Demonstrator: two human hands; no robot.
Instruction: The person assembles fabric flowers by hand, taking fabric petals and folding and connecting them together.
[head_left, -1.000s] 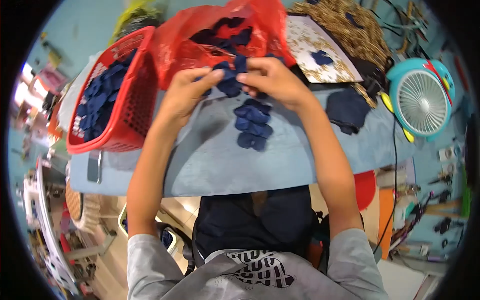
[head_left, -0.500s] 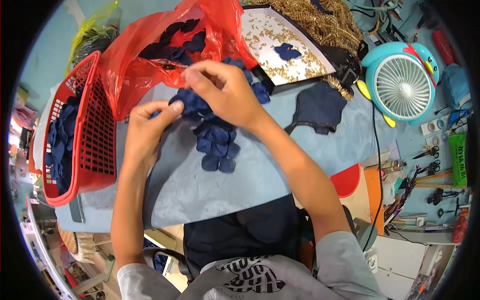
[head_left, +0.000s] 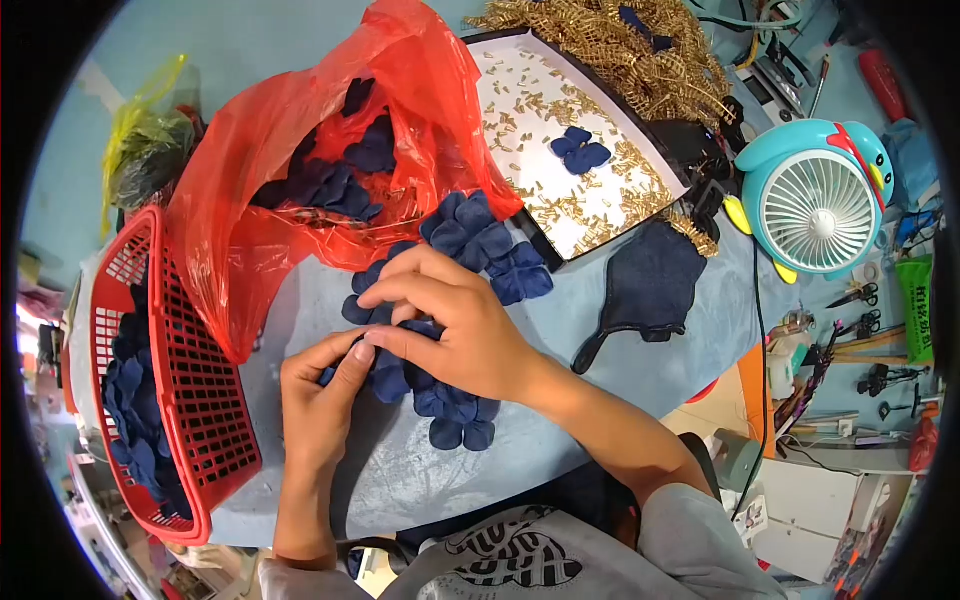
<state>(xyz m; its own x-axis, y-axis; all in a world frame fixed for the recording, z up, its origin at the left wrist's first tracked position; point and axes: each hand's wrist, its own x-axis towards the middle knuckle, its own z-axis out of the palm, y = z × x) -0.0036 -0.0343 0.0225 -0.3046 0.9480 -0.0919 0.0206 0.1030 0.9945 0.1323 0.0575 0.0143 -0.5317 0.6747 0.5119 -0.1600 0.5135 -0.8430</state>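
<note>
My left hand (head_left: 322, 388) is closed, thumb against index finger, with a dark blue fabric petal (head_left: 327, 377) showing at its fingers. Bent over the work from the other side, my right hand (head_left: 455, 325) has its thumb tip touching my left thumb; its fingers are curled, and whatever is pinched there is too small to make out. Under and around my right hand lie more dark blue fabric flowers (head_left: 462, 432) in a cluster on the blue-grey tabletop (head_left: 430, 490). Other flowers (head_left: 487, 240) spread behind my right hand toward the tray.
A red plastic bag (head_left: 245, 160) holding blue petals lies open behind my hands. At left stands a red basket (head_left: 205, 400) of petals. A white tray (head_left: 520, 125) carries small gold pieces and one blue flower (head_left: 580, 151). A dark cloth pouch (head_left: 652, 280) and a penguin-shaped fan (head_left: 815, 215) are at right.
The camera view has shifted, so the table and its items appear lower. My right hand has come down from above the flowers, and its thumb now meets my left thumb.
</note>
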